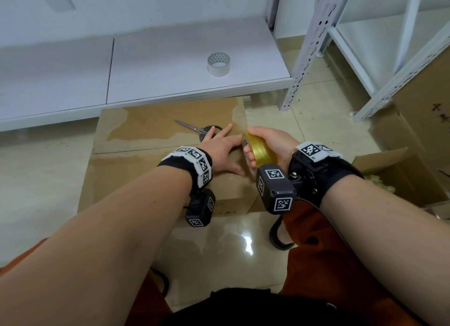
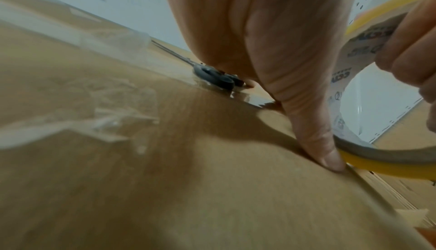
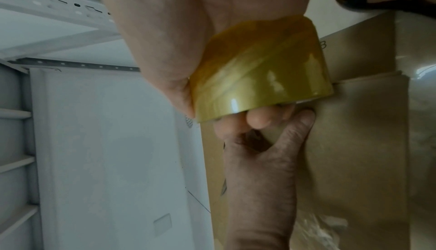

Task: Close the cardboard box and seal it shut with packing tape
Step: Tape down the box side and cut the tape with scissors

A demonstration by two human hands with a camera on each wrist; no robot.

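Your flat left fingers [image 1: 220,140] on the closed brown cardboard box [image 1: 151,179], right fingers [image 1: 250,158] clutching the glossy yellow packing-tape roll [image 1: 261,152] alongside.

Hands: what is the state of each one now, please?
Left hand: open, fingers flat on the cardboard box.
Right hand: holding the yellow tape roll.

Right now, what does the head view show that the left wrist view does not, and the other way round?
Only the head view shows the clear tape roll standing on the white shelf board, the right hand gripping the yellow tape roll, and both forearms.

Only the left wrist view shows the left thumb tip pressing the box top against the roll's lower edge, and blurred print inside the roll's core.

Both show the cardboard box, the scissors and the left hand laid flat.
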